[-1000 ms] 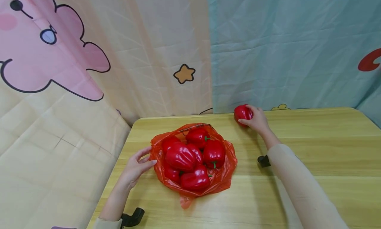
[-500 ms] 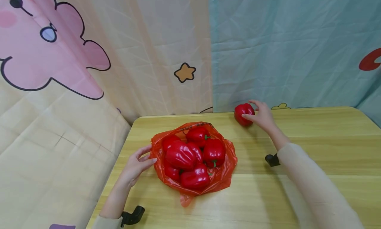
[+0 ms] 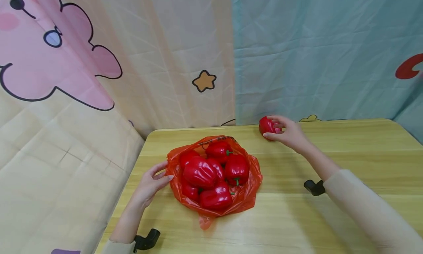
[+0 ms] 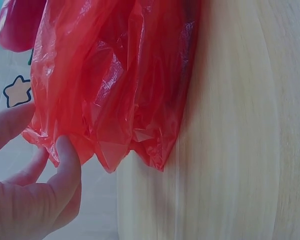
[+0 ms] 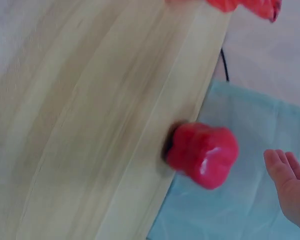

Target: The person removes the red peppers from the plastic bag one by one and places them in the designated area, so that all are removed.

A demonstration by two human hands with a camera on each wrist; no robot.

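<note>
So the right hand [image 3: 292, 136] was cupped round that glossy red, blocky bell pepper [image 5: 205, 155] a second ago, and now its fingers are straight with a gap between them and it (the wrist view shows that best). The pepper hasn't budged, sitting at the far edge of the pale wooden desk [image 3: 347, 151]. I'd read that as this one being let go, with the shiny red peppers [image 3: 199, 172] still bagged. Left hand [image 3: 148, 186] hasn't moved, fingers loosely spread, touching the crinkly orange-red plastic bag [image 3: 255, 173] at its rim.
</note>
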